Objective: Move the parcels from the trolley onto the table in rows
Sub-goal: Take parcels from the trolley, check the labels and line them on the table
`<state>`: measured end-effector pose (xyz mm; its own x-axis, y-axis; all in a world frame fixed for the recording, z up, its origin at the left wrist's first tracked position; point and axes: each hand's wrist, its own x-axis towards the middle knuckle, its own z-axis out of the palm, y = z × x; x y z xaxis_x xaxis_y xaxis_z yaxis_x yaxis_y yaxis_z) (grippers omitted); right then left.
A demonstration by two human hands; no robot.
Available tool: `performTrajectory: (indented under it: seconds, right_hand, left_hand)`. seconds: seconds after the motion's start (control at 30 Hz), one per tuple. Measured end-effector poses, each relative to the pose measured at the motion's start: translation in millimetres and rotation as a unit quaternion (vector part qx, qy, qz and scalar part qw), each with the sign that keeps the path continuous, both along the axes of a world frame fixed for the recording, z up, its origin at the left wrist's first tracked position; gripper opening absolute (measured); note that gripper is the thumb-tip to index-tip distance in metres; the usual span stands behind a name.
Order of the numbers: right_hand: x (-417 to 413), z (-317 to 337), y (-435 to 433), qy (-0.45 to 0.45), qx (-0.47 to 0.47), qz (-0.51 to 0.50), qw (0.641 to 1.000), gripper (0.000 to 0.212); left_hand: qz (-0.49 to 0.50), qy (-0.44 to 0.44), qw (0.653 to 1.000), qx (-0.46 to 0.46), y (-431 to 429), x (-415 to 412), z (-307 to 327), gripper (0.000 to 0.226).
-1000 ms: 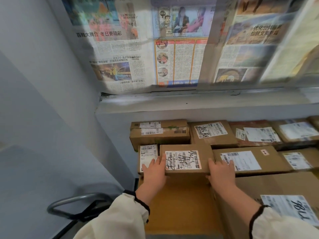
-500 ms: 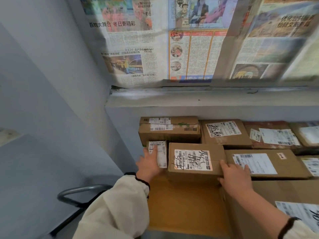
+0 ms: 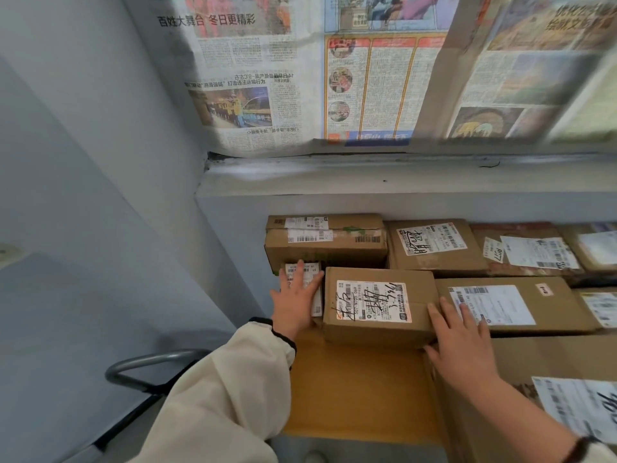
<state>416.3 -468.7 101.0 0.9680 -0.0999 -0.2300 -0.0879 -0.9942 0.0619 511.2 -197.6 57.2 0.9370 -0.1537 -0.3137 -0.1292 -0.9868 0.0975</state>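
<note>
Looking down from the head camera, the left hand (image 3: 295, 297) lies flat on a small parcel (image 3: 316, 304), its fingers straight and spread over the white label, gripping nothing. That small parcel sits at the left end of the second row on the table (image 3: 360, 396), between the back-row box (image 3: 327, 248) behind it and the middle parcel (image 3: 374, 302) just to its right. The right hand (image 3: 462, 335) is released too. Its fingers rest straight across the seam where the middle parcel's right edge meets the flat parcel (image 3: 500, 304) beside it. The fingertips lie on that parcel's label, while the thumb touches the middle parcel's lower right corner. So the middle parcel, with a scribbled label on top, lies between the two hands, touching the right one and just beside the left. Behind it the back row runs along the wall under the sill (image 3: 367, 175): the back-row box, a second box (image 3: 434, 245) with a handwritten label, and a third box (image 3: 527, 252) further right, all touching. A large carton (image 3: 521, 359) stands under the right forearm at the lower right. A cream sleeve (image 3: 227, 396) covers the left arm. A grey handle (image 3: 150, 364) curves at the lower left, beside the table. Newspapers (image 3: 334, 88) cover the window above the sill.
</note>
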Motion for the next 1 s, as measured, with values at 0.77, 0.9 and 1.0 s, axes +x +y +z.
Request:
performTrajectory:
  seconds: [0.77, 0.9, 1.0]
  right_hand:
    - [-26.1, -47.1, 134.0, 0.111, 0.352, 0.094, 0.925, 0.045]
    - [-12.3, -54.3, 163.8, 0.147, 0.451, -0.064, 0.878, 0.043]
    - [-9.6, -55.7, 175.2, 0.147, 0.492, -0.110, 0.851, 0.041]
  left_hand:
    - [0.018, 0.071, 0.996, -0.059, 31.9, -92.9, -6.9, 0.118]
    - [0.187, 0.082, 0.937, -0.285, 58.2, -93.6, 3.2, 0.101]
    - [0.239, 0.080, 0.898, -0.361, 71.3, -101.5, 5.5, 0.065]
